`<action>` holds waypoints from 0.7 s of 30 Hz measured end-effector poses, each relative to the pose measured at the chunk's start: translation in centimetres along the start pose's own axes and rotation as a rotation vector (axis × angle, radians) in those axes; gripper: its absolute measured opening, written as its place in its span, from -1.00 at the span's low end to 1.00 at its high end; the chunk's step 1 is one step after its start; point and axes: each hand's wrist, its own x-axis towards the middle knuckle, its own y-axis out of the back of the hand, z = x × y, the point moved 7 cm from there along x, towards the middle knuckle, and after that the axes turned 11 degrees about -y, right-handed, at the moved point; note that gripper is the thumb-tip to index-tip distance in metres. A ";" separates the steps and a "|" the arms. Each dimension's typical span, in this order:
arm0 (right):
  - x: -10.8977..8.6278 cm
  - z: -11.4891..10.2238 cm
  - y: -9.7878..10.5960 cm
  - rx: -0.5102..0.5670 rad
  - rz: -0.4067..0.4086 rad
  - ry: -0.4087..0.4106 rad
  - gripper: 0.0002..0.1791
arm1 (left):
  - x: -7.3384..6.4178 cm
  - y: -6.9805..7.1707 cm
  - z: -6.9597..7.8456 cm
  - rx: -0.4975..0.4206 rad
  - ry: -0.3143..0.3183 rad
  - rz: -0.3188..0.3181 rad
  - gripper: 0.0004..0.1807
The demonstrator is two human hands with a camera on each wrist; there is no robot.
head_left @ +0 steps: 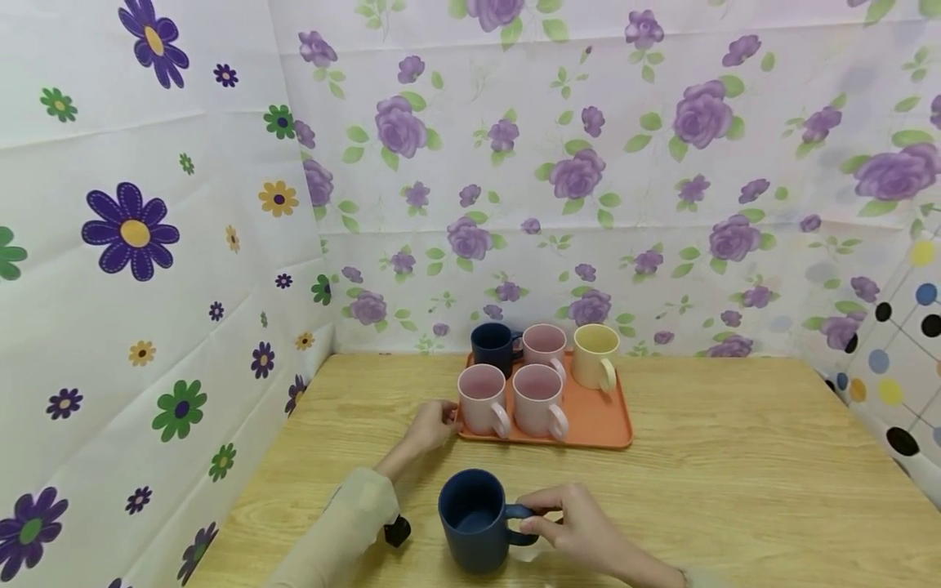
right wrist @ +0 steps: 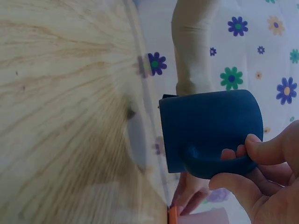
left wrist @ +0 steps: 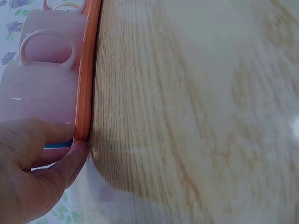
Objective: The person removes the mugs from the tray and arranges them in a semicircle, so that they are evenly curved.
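My right hand grips a dark blue mug by its handle, fingers through the loop. The mug is upright in the head view, close in front of me. In the right wrist view, a strip of space shows between the mug's base and the tabletop. At the near left corner of an orange tray, my left hand pinches the rim between thumb and fingers. On that tray stand three pink mugs, another dark blue mug and a yellow mug. A pink mug is right beside the left thumb.
The wooden table extends widely right of the tray. Behind it hangs a purple-flowered sheet, with a daisy-patterned sheet along the left. A small black object shows beside the left sleeve, near the blue mug.
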 end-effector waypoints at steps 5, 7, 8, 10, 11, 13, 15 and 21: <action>-0.2 -0.4 -1.3 0.021 -0.040 0.045 -0.76 | 0.0 0.0 0.1 0.001 0.013 -0.005 -0.59; -0.3 -0.6 -2.0 0.020 -0.063 0.075 -0.75 | 0.0 0.0 0.1 0.002 0.015 -0.007 -0.59; -0.3 -0.7 -2.3 0.021 -0.077 0.088 -0.74 | 0.0 0.0 0.1 0.005 0.016 -0.007 -0.59; -0.4 -0.9 -2.9 0.025 -0.105 0.111 -0.76 | 0.0 0.0 0.1 0.006 0.019 -0.007 -0.61; -0.3 -0.8 -3.2 0.037 -0.122 0.107 -0.76 | 0.1 0.0 0.1 0.007 0.020 -0.006 -0.61; -0.3 -0.8 -3.7 0.051 -0.149 0.100 -0.78 | 0.1 0.0 0.1 0.008 0.018 -0.005 -0.62; -0.3 -0.7 -4.3 0.068 -0.171 0.071 -0.79 | 0.0 0.0 0.2 0.007 0.012 -0.006 -0.62; -0.3 -0.7 -5.6 0.053 -0.236 0.112 -0.71 | 0.0 -0.1 0.3 0.006 -0.020 -0.009 -0.62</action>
